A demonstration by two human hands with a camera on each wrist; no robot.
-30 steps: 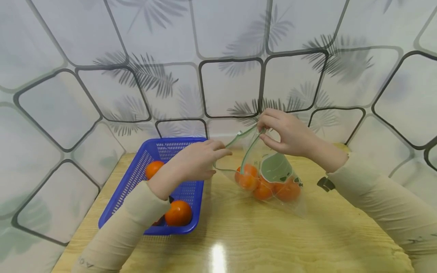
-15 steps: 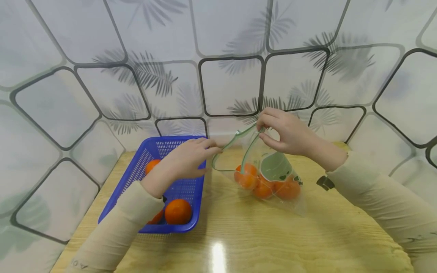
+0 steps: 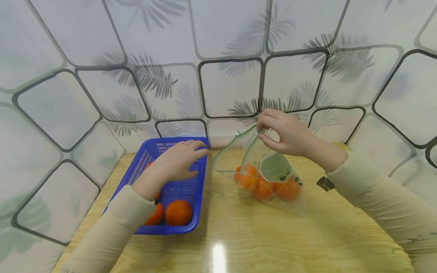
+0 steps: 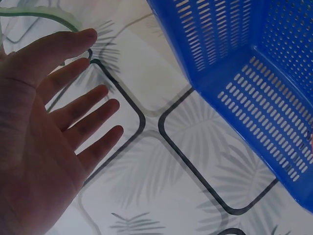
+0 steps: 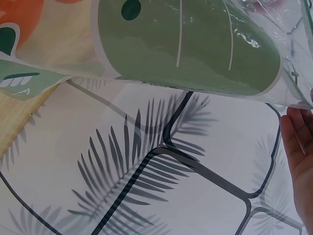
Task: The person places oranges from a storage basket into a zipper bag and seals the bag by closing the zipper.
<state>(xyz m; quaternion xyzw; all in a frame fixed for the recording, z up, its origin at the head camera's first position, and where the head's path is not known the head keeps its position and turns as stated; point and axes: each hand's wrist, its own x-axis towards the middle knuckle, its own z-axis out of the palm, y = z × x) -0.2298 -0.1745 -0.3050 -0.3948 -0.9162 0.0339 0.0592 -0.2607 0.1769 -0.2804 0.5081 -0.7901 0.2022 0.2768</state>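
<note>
My right hand [image 3: 283, 131] pinches the top edge of a clear zip bag [image 3: 274, 167] with a green seal and a green printed patch. Several oranges [image 3: 263, 187] lie in the bag, whose mouth gapes toward the left. Above the blue plastic basket [image 3: 196, 189] hovers my left hand [image 3: 174, 161], holding nothing. In the left wrist view, that hand's fingers [image 4: 88, 110] are spread and loosely bent, beside the basket wall. An orange [image 3: 178, 212] sits in the basket's near right corner, another orange [image 3: 155, 215] just left of it. My left hand and arm partly hide more fruit behind them.
The wooden table [image 3: 239, 235] carries both basket and bag, with bare wood in front of the bag. A patterned wall [image 3: 232, 87] with leaf prints rises close behind them and along the left side.
My left hand has moved left, away from the bag's mouth and over the basket. The right hand keeps its hold on the bag in the same place.
</note>
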